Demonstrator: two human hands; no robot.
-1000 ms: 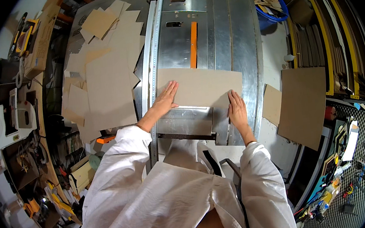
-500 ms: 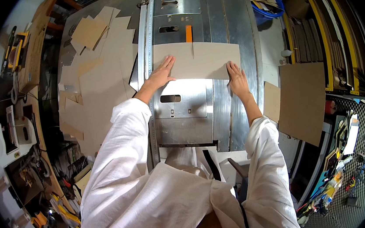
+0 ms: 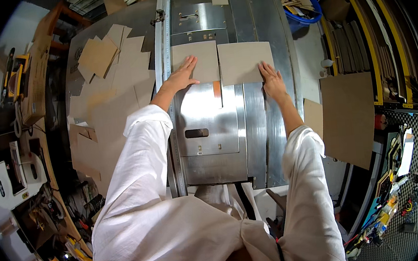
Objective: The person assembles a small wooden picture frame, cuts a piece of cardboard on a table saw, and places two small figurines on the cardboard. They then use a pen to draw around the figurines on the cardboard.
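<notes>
Two flat greyish-brown board pieces lie side by side on a metal saw table (image 3: 212, 168), with a narrow gap between them. On the left board piece (image 3: 205, 60) my left hand (image 3: 182, 76) rests with its fingers stretched, close to a long metal ruler fence (image 3: 165, 49). My right hand (image 3: 273, 80) lies at the right edge of the right board piece (image 3: 245, 59), fingers together and extended, not wrapped around it. Just below the gap, an orange strip (image 3: 217, 89) and a dark slot show in the table. No blade can be made out.
Left of the fence, loose board sheets (image 3: 116, 106) and offcuts cover a side surface. A blue bin (image 3: 303, 15) of scraps stands at the far right. A large brown panel (image 3: 348, 117) leans nearer on the right, below racks of upright sheets (image 3: 386, 38).
The single board with a short cut at its far edge is now two separate pieces. Relative to the table, both hands and the board have moved away from me, past the orange strip.
</notes>
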